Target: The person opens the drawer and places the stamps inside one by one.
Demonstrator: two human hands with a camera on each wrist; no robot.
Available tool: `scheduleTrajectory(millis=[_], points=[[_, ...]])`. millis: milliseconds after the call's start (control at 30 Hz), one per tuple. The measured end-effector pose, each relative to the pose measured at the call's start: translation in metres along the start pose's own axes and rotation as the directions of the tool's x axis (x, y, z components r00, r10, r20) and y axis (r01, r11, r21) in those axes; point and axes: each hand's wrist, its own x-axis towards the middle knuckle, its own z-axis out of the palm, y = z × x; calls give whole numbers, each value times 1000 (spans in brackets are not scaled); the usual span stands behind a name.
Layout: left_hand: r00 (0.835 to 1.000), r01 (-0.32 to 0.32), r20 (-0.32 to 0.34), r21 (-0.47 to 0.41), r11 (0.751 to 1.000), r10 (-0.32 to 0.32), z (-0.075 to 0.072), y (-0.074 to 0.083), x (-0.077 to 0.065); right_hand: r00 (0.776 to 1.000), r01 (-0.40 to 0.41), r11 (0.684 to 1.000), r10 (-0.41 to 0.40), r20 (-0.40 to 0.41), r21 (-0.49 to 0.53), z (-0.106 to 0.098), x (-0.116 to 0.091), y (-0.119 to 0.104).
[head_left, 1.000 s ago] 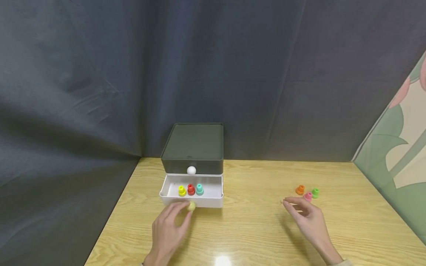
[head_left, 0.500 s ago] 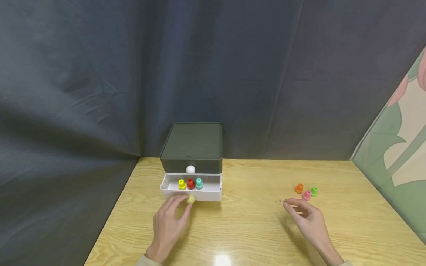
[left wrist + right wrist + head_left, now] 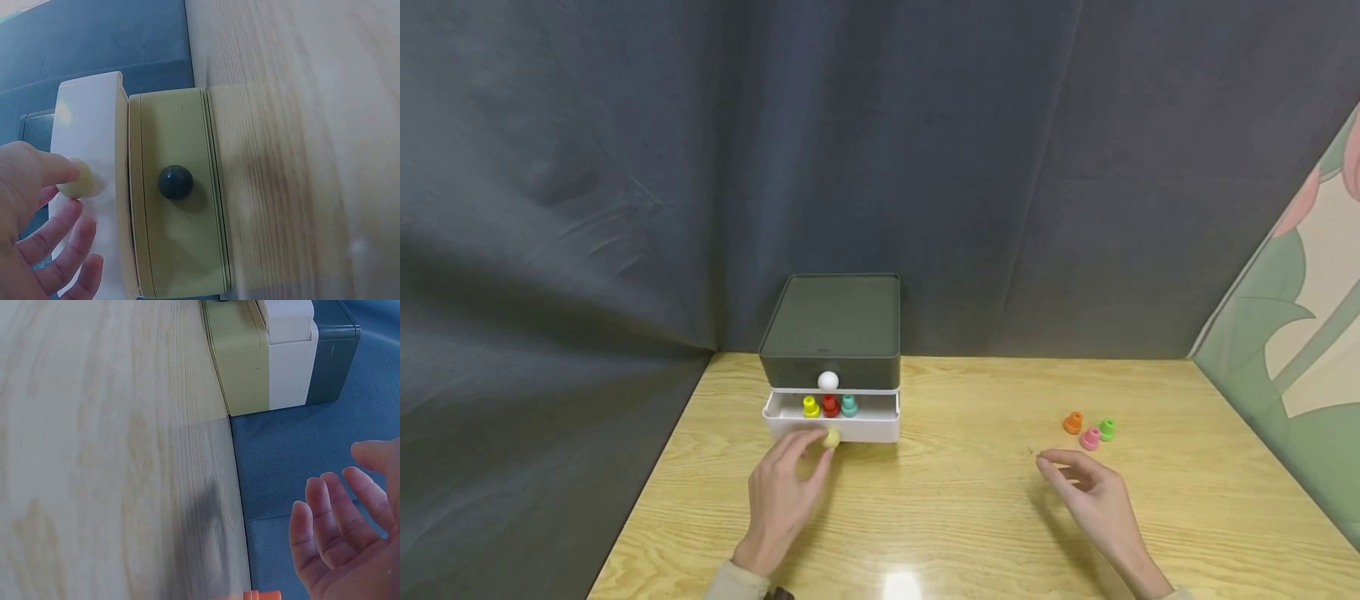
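Observation:
My left hand (image 3: 781,492) pinches the pale yellow round knob (image 3: 76,182) of the white drawer (image 3: 871,430) between thumb and index finger, the other fingers spread below it in the left wrist view. The drawer stands partly pulled out. Inside it stand a yellow cone-shaped piece (image 3: 811,407), a red one (image 3: 831,407) and a teal one (image 3: 848,406) in a row. My right hand (image 3: 1093,496) hovers over the table at right, fingers relaxed and holding nothing. Beyond it lie similar pieces: an orange one (image 3: 1073,422), a pink one (image 3: 1090,438) and a green one (image 3: 1107,430).
Above the white drawer, the cabinet's dark green top level (image 3: 835,317) has a white knob (image 3: 828,381). Its yellow-green bottom drawer (image 3: 178,256) is closed and carries a dark knob (image 3: 175,183). A dark cloth (image 3: 880,167) hangs behind and left of the wooden table (image 3: 970,517).
My left hand has pushed the white drawer further into the cabinet, and the pieces inside moved back with it. The right hand has stayed nearly still.

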Motion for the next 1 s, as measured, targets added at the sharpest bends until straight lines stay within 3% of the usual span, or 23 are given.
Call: scheduleTrajectory(millis=[433,1000], points=[[1000,16,7,-16,1000,-16,7,-4,8,1000,4,1000,-4,15,9,2,-1,-1],[986,133,107,-62,989,-126,13,-5,21,999,-23,1000,23,45,0,3,-2,-4]])
